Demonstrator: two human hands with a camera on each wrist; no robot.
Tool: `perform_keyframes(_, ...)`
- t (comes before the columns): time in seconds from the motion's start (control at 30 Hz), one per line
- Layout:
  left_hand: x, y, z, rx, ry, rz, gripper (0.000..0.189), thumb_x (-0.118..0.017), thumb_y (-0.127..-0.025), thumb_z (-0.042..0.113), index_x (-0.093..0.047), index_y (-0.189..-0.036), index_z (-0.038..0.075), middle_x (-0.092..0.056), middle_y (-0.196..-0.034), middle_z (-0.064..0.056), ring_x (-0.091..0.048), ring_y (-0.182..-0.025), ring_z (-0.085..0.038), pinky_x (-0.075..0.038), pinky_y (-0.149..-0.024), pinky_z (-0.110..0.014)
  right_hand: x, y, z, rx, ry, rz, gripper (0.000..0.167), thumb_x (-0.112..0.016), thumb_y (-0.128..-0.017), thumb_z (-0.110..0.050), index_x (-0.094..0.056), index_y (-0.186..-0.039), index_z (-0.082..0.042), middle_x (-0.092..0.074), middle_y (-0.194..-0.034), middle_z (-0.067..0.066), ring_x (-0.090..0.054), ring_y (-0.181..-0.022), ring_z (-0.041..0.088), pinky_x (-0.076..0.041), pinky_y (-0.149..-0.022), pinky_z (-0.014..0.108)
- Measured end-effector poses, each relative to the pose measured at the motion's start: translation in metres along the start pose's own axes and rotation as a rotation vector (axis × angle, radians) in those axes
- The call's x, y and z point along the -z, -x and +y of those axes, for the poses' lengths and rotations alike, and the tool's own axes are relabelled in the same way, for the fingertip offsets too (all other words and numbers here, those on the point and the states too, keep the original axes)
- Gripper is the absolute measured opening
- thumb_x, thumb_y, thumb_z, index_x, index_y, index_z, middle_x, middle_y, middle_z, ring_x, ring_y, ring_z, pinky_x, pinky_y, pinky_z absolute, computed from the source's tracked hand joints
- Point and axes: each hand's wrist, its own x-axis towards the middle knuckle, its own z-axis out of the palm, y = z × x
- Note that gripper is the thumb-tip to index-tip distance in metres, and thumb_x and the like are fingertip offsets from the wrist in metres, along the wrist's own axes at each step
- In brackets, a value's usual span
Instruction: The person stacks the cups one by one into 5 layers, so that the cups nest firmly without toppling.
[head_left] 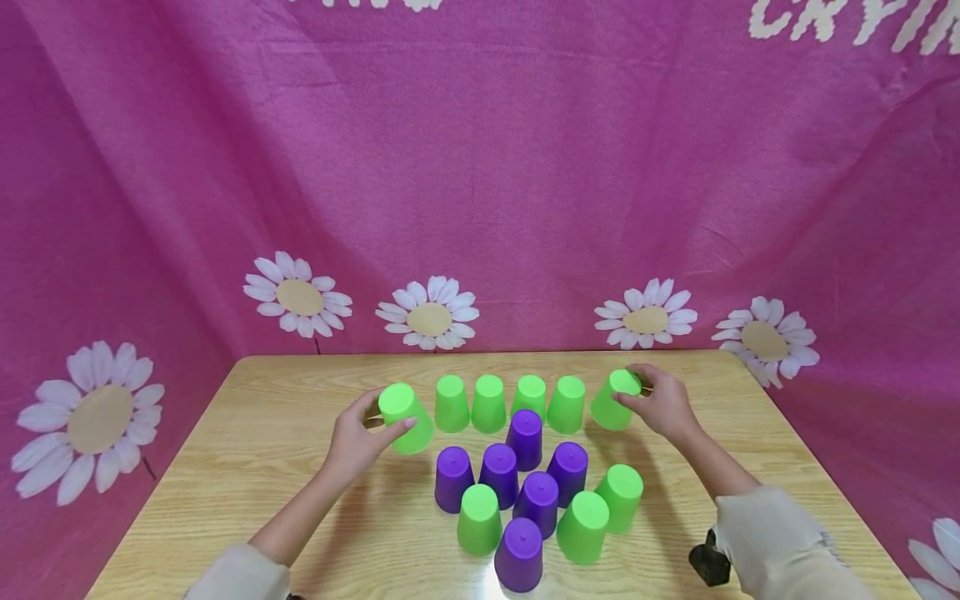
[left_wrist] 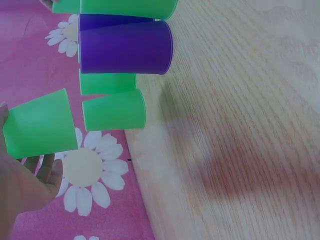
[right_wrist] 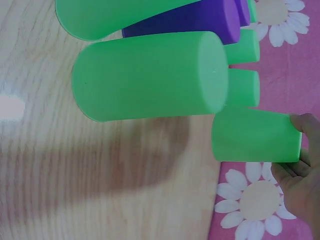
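My left hand (head_left: 357, 440) grips an upside-down green cup (head_left: 406, 419) at the left end of the back row. That cup tilts, and in the left wrist view the same cup (left_wrist: 41, 125) appears raised off the table. At the row's right end my right hand (head_left: 667, 406) pinches another upside-down green cup (head_left: 612, 402) near its closed end, slightly tilted. Between them stand several inverted green cups (head_left: 489, 406). Several inverted purple cups (head_left: 498, 475) are grouped closer to me. Three more green cups stand at the front, one left (head_left: 479, 522) and two right (head_left: 582, 528).
The cups stand on a wooden table (head_left: 255, 467). A magenta cloth (head_left: 525, 208) with white daisies hangs behind and at both sides. Near the right sleeve (head_left: 780, 542) is a small black object (head_left: 708, 560).
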Motion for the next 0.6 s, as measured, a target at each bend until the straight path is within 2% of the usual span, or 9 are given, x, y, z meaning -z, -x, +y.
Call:
perform_keyframes(0.2,-0.001,0.002,0.001,-0.020,-0.004,0.000,0.048,-0.076,-0.074,0.009,-0.059,-0.118,0.003,-0.066,-0.106,-0.016,-0.061,-0.098,-0.024,-0.052,-0.086,-0.037,-0.011,-0.001,0.012,-0.018,0.010,0.001,0.042,-0.068,-0.080,-0.002,-0.052,-0.115,0.015,-0.059,-0.109,0.034,-0.059,-0.101,0.045,-0.053,-0.085,0.047)
perform_keyframes(0.47,-0.005,0.002,0.005,-0.040,-0.003,-0.010,0.048,-0.076,-0.075,0.010,-0.058,-0.119,0.002,-0.066,-0.107,-0.017,-0.061,-0.100,-0.028,-0.051,-0.089,-0.043,-0.022,-0.005,0.017,-0.042,0.029,-0.031,0.045,-0.065,-0.081,-0.003,-0.049,-0.119,0.017,-0.055,-0.114,0.036,-0.057,-0.103,0.047,-0.051,-0.087,0.048)
perform_keyframes(0.6,-0.008,0.003,0.005,-0.044,-0.002,-0.013,0.047,-0.076,-0.074,0.009,-0.059,-0.117,0.002,-0.066,-0.105,-0.016,-0.061,-0.098,-0.026,-0.052,-0.087,-0.039,-0.028,-0.009,0.021,-0.047,0.044,-0.039,0.046,-0.065,-0.082,-0.003,-0.048,-0.120,0.017,-0.054,-0.116,0.036,-0.056,-0.105,0.047,-0.050,-0.089,0.050)
